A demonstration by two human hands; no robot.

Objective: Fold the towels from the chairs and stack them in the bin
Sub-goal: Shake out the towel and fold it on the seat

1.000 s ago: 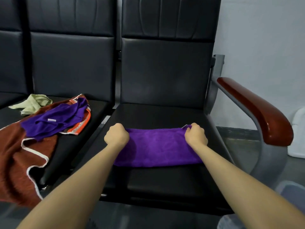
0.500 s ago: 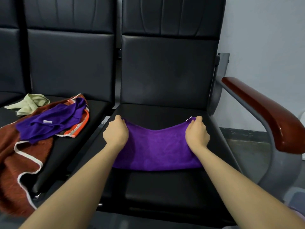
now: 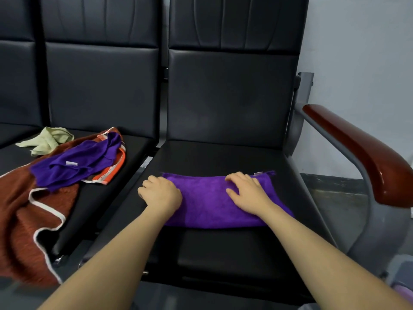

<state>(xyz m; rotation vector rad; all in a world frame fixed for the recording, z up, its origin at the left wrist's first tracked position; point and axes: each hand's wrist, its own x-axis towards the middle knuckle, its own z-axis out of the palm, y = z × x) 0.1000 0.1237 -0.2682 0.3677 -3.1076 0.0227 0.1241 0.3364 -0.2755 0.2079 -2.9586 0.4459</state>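
Purple towel (image 3: 207,202) folded into a long band, lying flat on the seat of the right-hand black chair (image 3: 230,162), long axis running left to right, far edge slightly bowed, a small white tag at the far right corner. Near folded edge thick and rounded, about midway down the seat.

Left hand (image 3: 161,194) resting at the band's left end, knuckles up, fingers curled down over the edge; cannot tell whether any cloth is pinched beneath. Right hand (image 3: 247,192) laid palm-down on the right half of the band, fingers spread and relaxed, pressing the cloth flat, grasping nothing. Both forearms reaching in from the near edge.

Biggest of the rest: rust-brown towel (image 3: 24,218) with white trim, draped over the near edge of the middle chair (image 3: 100,86) seat and hanging down at the left. On top of it, a second purple cloth (image 3: 82,162), crumpled, white label showing. Beneath that, an orange-and-white striped cloth (image 3: 115,167) peeking out toward the right. Farther left, a small pale green cloth (image 3: 48,139), bunched up. To the right, a reddish-brown wooden armrest (image 3: 366,157) on a grey metal frame, well apart from the hands. Nothing lying between the hands and the band.
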